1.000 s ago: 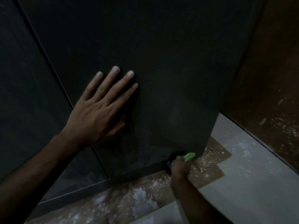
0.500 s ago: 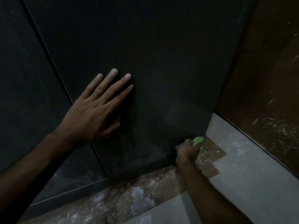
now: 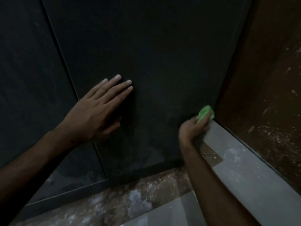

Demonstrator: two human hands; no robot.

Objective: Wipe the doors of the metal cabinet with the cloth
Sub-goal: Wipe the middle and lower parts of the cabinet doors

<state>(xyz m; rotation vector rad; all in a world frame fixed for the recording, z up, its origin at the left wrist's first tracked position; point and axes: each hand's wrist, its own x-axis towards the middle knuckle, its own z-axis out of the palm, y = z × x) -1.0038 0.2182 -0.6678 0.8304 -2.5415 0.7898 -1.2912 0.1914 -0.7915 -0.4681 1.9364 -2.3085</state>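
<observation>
The dark metal cabinet fills the view, with its right door [image 3: 154,54] in front of me and its left door [image 3: 29,79] beside it. My left hand [image 3: 96,111] lies flat on the right door with straight fingers, near the seam between the doors. My right hand [image 3: 193,128] grips a bunched green cloth [image 3: 206,112] and holds it against the right door's lower right edge. Most of the cloth is hidden inside the fist.
A brown wall [image 3: 268,95] with pale specks stands close on the right. Below lies a grey tiled floor [image 3: 236,168] and a brown, dusty strip [image 3: 130,198] along the cabinet's base.
My right hand has moved the cloth up along the door's right edge from the bottom corner. My left hand has stayed flat on the door.
</observation>
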